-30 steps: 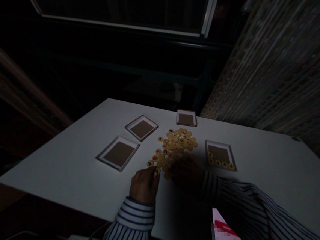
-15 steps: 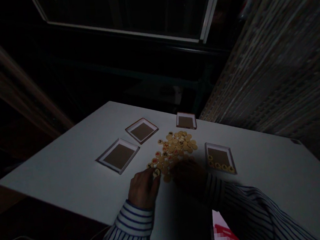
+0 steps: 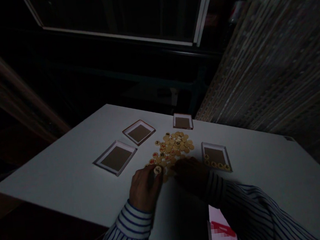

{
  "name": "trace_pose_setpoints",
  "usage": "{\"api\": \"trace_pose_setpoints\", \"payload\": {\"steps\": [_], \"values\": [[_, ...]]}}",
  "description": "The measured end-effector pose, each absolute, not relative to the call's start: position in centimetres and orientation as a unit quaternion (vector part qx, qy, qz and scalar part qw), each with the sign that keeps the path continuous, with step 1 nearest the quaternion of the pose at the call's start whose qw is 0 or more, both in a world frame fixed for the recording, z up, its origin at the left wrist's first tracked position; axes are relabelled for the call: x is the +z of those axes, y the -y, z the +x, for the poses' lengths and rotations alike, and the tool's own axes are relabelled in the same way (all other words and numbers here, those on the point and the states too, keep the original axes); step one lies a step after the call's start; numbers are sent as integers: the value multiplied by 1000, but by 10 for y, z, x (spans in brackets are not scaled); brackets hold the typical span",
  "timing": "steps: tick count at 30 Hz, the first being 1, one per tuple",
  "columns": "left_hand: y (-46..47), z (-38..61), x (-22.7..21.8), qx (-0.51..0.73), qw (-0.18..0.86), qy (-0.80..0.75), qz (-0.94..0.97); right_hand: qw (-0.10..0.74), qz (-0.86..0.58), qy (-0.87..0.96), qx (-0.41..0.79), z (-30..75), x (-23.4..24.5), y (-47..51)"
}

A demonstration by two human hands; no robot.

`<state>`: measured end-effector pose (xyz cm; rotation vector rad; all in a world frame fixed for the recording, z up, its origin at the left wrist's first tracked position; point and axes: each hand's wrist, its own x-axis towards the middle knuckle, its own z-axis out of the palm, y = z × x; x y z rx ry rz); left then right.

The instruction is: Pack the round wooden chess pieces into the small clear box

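The left hand (image 3: pixel 143 188) pinches one round marked disc (image 3: pixel 157 170) between thumb and index finger, with its dark sign turned upward. The right hand (image 3: pixel 189 174) is in deep shadow at the near edge of the loose discs (image 3: pixel 168 148); I cannot tell whether its fingers are spread or hold something. This pile lies on the bench (image 3: pixel 75 150), just beyond both hands. To the right of the right hand there is a tray (image 3: pixel 216 152) with some discs along its near and left sides. Beyond the left hand, to its left, is another tray (image 3: pixel 116 158). The pinched disc could slip, because only its rim seems gripped. A sleeve could push the right-side tray, being near it, and poor light could make a sign misread.
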<state>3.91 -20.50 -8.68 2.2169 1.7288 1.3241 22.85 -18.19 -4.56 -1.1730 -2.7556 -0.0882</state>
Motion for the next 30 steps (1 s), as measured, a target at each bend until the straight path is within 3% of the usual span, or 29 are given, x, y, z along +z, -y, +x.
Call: {"api": "trace_pose_setpoints", "payload": {"steps": [30], "values": [[190, 91, -56, 415, 34, -502, 758, 171, -451, 875, -47, 290, -25, 184]]}}
